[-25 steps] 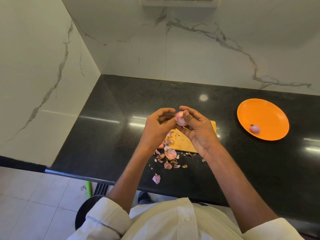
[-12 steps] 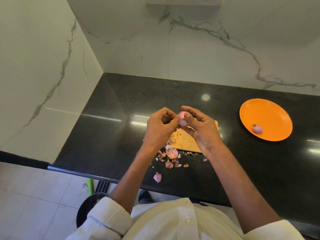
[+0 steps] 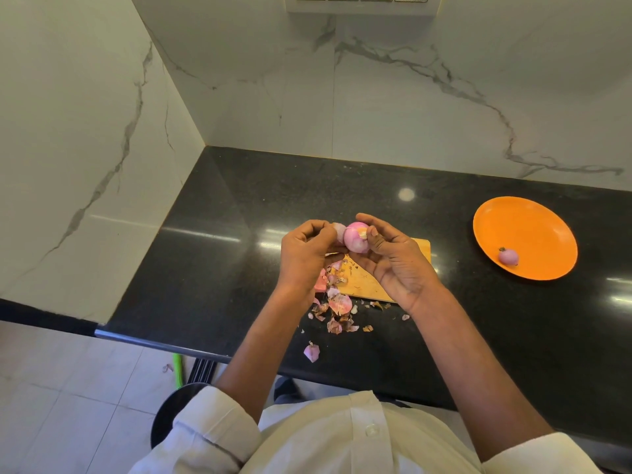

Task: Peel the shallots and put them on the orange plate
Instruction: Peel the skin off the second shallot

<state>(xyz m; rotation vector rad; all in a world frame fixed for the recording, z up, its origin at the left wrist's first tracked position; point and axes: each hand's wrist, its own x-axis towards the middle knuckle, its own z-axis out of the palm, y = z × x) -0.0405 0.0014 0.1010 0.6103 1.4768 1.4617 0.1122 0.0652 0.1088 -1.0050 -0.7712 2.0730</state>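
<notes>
A pink shallot [image 3: 355, 238] is held above the wooden cutting board [image 3: 367, 285] at the middle of the black counter. My right hand [image 3: 393, 258] grips it from the right, thumb on its top. My left hand [image 3: 306, 258] pinches a pale flap of skin [image 3: 339, 230] that comes away from the shallot's left side. One peeled shallot [image 3: 508, 257] lies in the near part of the orange plate [image 3: 533, 220] at the right.
Loose shallot skins [image 3: 337, 307] litter the board's left end and the counter in front of it; one piece [image 3: 311, 351] lies near the counter's front edge [image 3: 160, 343]. Marble walls close the counter at the back and left.
My left hand has pulled a flap of skin away to the left, so more of the pink shallot shows between the hands. The plate and its shallot have not moved.
</notes>
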